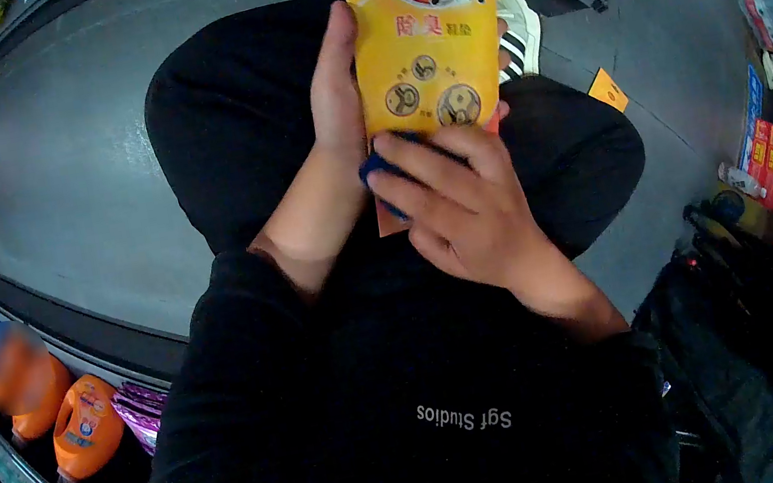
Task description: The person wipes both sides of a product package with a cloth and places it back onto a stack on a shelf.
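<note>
the left hand (336,103) grips a flat, glossy yellow packet (430,68) printed with a red circle and dark characters, its thumb along one long edge and fingertips showing at the other. the packet is held up in front of the seated person, above the crossed legs in black trousers (235,114). the right hand (476,202) has its fingers bent around a piece of dark blue, soft-looking material (372,166), pressed against the packet's lower end; whether it also grasps the packet, i cannot tell. beyond the packet shows a white shoe with black stripes (521,18). a small yellow-orange card (608,92) lies on the grey tiled floor (77,139) beside the knee on the right hand's side.
</note>
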Tool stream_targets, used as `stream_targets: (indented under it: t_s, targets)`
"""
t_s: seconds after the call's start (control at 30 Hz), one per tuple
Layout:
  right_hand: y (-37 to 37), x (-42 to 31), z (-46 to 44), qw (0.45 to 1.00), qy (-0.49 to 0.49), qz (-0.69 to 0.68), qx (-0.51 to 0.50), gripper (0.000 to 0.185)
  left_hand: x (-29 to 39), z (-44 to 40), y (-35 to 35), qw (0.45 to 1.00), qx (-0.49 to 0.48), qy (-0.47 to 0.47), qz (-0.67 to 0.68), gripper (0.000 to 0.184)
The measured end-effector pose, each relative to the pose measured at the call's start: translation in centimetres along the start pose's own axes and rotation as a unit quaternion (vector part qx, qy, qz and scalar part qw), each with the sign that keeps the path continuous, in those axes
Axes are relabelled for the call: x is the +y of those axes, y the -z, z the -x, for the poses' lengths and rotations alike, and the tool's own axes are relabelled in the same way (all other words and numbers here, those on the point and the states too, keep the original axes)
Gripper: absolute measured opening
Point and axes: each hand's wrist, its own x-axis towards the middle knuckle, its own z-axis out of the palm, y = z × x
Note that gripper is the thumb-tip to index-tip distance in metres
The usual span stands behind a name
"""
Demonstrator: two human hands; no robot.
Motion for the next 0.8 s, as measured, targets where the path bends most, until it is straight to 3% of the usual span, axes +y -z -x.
stream_targets:
  t_s: [0.1,0.17,0.23,0.27,0.3,0.43,0.5,0.53,0.57,0.63,0.7,0.73,0.8]
  targets:
    - [1.3,-0.8,1.4,0.998,0.023,-0.015,-0.057,0.045,0.2,-0.2,0.1,0.999,-0.03,-0.011,0.035,0.088]
    - [1.9,-1.0,2.3,0.991,0.04,-0.097,-0.086,0.033,0.7,0.0,-0.7,0.997,-0.012,-0.01,0.073,0.084]
    - [3.2,-1.1,2.5,0.984,0.023,-0.141,-0.104,0.037,1.3,0.0,-0.2,0.993,-0.061,-0.006,0.098,0.079]
    - [3.7,-0.8,2.7,0.983,0.0,-0.168,-0.078,0.039,1.3,-0.5,-0.1,0.97,-0.125,-0.001,0.207,0.079]
    - [4.6,-0.3,2.9,0.979,-0.021,-0.195,-0.051,0.041,0.9,-0.9,0.0,0.97,-0.125,0.001,0.207,0.079]
    - [7.0,1.6,2.5,0.989,-0.076,-0.069,0.104,0.043,1.1,-0.5,-0.8,0.96,-0.122,0.018,0.25,0.091]
    - [6.7,1.8,2.8,0.966,-0.16,-0.077,0.186,0.042,1.7,-0.3,-2.3,1.0,0.007,0.003,-0.019,0.091]
    - [6.5,1.7,2.8,0.954,-0.2,-0.098,0.199,0.042,1.3,-0.9,-0.5,0.965,-0.136,0.017,0.223,0.09]
    - [6.4,1.5,2.7,0.94,-0.24,-0.118,0.212,0.042,0.8,-0.9,0.9,0.965,-0.135,0.019,0.223,0.09]
    - [6.4,1.9,2.1,0.941,-0.225,-0.112,0.228,0.041,1.0,-0.9,0.3,0.972,-0.116,0.011,0.205,0.09]
    - [6.5,2.4,1.5,0.981,-0.129,0.003,0.143,0.039,0.8,-1.2,0.4,0.972,-0.121,0.002,0.201,0.089]
    - [5.7,2.9,0.9,0.984,-0.087,0.012,0.154,0.039,0.7,-1.3,0.4,0.972,-0.125,-0.01,0.197,0.089]
    - [4.1,2.9,0.7,0.988,-0.106,-0.015,0.108,0.041,0.8,-1.0,-0.4,0.97,-0.11,-0.003,0.219,0.089]
